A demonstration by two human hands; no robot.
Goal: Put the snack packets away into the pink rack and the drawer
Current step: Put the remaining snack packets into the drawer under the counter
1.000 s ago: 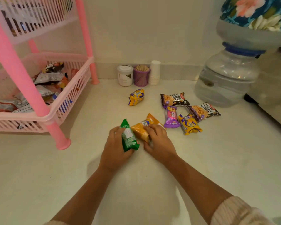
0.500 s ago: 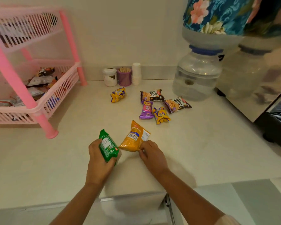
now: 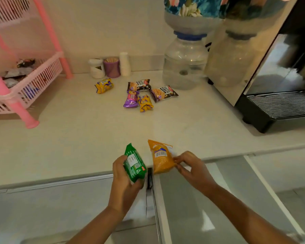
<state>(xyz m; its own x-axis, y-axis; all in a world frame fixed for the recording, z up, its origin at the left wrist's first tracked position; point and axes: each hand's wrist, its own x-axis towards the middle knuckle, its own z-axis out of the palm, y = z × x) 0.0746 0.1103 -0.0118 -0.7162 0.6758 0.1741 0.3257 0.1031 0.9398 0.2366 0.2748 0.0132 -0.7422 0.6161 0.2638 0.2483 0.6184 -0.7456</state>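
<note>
My left hand (image 3: 124, 175) grips a green snack packet (image 3: 135, 163) over the counter's front edge. My right hand (image 3: 192, 169) pinches the corner of an orange packet (image 3: 161, 158) beside it. Farther back on the counter lie a yellow packet (image 3: 104, 85), two dark peanut packets (image 3: 139, 84) (image 3: 164, 93), a purple packet (image 3: 131, 99) and another yellow packet (image 3: 145, 103). The pink rack (image 3: 30, 85) stands at the left with several packets in its lower basket. Grey drawer fronts (image 3: 60, 199) lie below the counter edge, closed.
A white jar (image 3: 96, 68), a purple cup (image 3: 111, 67) and a stack of white cups (image 3: 124, 64) stand by the back wall. A water dispenser bottle (image 3: 185, 62) and a steel machine with a black drip tray (image 3: 280, 106) fill the right side.
Both hands have drawn back from mid-counter to its front edge, each carrying its packet. The view has pulled back, so the drawer fronts now show below.
</note>
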